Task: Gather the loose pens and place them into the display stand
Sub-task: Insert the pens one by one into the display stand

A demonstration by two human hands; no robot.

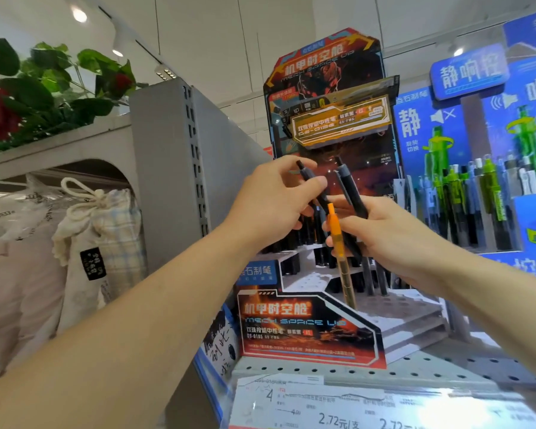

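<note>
Head view: my left hand (270, 199) pinches one black pen (311, 188); my right hand (384, 233) grips the orange pen (338, 243) and others, upright, above the display stand (307, 329).

Perforated grey shelf (415, 365); display stand (310, 329) on it; blue pen display (508, 212) beside.

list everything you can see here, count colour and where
black pens: at least two, black, held in the hands
orange pen: one, orange, in the right hand
display stand: one, red and black, centre shelf
blue pen display: one, blue with green pens, right
drawstring bags: several, cream, left
flowers: red with green leaves, top left
price label: white, bottom
left hand: pinching a black pen
right hand: gripping pens
</note>
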